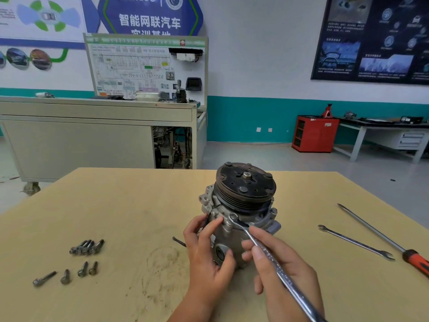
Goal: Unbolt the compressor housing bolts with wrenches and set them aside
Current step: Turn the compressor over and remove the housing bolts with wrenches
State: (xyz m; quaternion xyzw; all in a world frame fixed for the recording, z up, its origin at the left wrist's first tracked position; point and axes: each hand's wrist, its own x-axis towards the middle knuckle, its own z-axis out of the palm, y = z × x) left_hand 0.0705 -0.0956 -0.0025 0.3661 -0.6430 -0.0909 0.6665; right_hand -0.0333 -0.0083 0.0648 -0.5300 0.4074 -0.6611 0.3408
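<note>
Head view: we see the compressor (241, 219) standing pulley-up near the middle of the tabletop (116, 205).
Bolt: the wrench (276, 268) has its ring end over a housing bolt (232, 217) on the near flange.
Right hand (278, 263): fingers wrapped round the wrench shank.
Left hand (209, 247): fingers curled on the housing side, bracing it; a thin dark strip beneath, perhaps a wire.
Handling: we judge it heavy and rigid; hold the cast body, not the pulley, which may turn.
Left edge: freed bolts (87, 247) in two loose rows.
Right edge: spare wrench (356, 242), screwdriver (383, 235).
Room: grey bench (92, 140), red cabinet (313, 133), teal-banded wall.
</note>
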